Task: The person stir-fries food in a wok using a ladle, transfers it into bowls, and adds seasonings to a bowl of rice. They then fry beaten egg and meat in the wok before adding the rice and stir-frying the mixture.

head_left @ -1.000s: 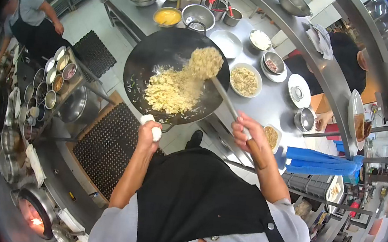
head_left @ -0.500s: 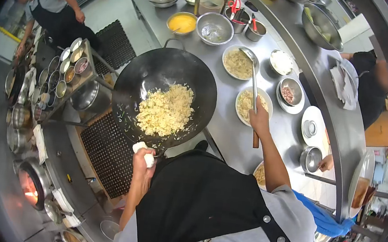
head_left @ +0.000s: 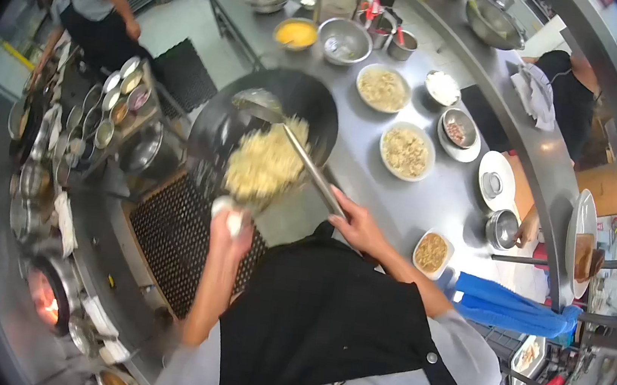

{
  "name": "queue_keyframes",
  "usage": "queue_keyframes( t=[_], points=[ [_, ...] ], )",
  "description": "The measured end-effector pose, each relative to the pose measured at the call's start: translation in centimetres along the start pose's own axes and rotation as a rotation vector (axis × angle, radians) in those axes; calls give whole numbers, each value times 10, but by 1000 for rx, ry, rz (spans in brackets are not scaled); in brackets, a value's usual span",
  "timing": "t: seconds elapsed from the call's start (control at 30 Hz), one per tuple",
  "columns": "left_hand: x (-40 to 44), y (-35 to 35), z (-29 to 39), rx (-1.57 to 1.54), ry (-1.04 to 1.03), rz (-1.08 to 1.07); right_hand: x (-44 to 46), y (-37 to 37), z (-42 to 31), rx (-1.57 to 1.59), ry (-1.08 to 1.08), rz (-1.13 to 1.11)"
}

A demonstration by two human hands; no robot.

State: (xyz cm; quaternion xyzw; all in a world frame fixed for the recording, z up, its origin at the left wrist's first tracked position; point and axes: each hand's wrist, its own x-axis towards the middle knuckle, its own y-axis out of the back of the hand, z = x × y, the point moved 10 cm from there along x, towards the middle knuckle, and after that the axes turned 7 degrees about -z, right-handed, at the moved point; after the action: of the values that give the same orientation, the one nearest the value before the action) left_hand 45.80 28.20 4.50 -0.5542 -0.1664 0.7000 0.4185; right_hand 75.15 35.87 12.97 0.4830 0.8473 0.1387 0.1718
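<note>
The wok [head_left: 308, 92], just beside the bench [head_left: 363, 147], contains motion-blurred fried rice [head_left: 262, 166]. The left grip [head_left: 232, 234] clenches a white cloth [head_left: 222, 205] at the wok's near rim, contact blurred; the right grip [head_left: 358, 225] wraps the ladle [head_left: 305, 158]. Bowls [head_left: 382, 160] hold rice.

Fried rice [head_left: 257, 171] lies in the wok [head_left: 320, 106] before me. On the counter [head_left: 368, 173] to my right, a square dish [head_left: 450, 252] sits near, a mixing bowl [head_left: 358, 44] far.

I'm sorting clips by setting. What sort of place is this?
Most likely a restaurant kitchen, judging by the large wok, the glowing burner and the long steel counter.
</note>
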Motion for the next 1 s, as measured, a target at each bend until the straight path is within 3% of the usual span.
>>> queue_keyframes(
  t=[0.03,0.1,0.17,0.23,0.27,0.3,0.33,0.43,0.57,0.63,0.67,0.7,0.77,0.83,0.87,0.93,1.0],
  points=[
    [35,8,9,96,27,-91,2,-33,-9,13,63,-70],
    [78,15,33,293,-52,-135,20,-60,-34,164,-177,-72],
    [18,52,21,251,-68,9,1,-46,-64,156,-130,-25],
    [-35,49,29,276,-185,-65,-24,-34,-72,245,-256,3],
    [-25,76,28,230,-89,-80,-29,-33,-74,236,-241,40],
    [-29,72,40,149,-88,19,-33,-36,-74,233,-237,73],
    [-32,49,56,228,-69,-50,-30,-38,-86,231,-243,64],
    [-48,25,70,319,-76,-133,-15,-37,-97,264,-213,61],
    [-100,64,67,549,-342,56,-37,-42,-102,125,-157,202],
    [-118,65,55,461,-475,11,-47,-60,-74,-46,-139,257],
    [-106,84,50,473,-402,63,-42,-83,-53,-247,184,322],
    [-104,78,54,485,-352,63,-55,-118,-69,155,-409,4],
    [-57,109,60,563,-214,23,-59,-183,-51,674,-449,-159],
    [-67,111,56,497,-194,49,-65,-206,-49,1113,-540,-292],
    [-75,121,49,479,-196,86,-75,-203,-38,1122,-565,-297],
    [-94,140,33,494,-189,129,-107,-208,-16,1456,-746,-276],
    [-110,140,20,491,-191,163,-137,-191,-10,1402,-712,-305]
  ],
)
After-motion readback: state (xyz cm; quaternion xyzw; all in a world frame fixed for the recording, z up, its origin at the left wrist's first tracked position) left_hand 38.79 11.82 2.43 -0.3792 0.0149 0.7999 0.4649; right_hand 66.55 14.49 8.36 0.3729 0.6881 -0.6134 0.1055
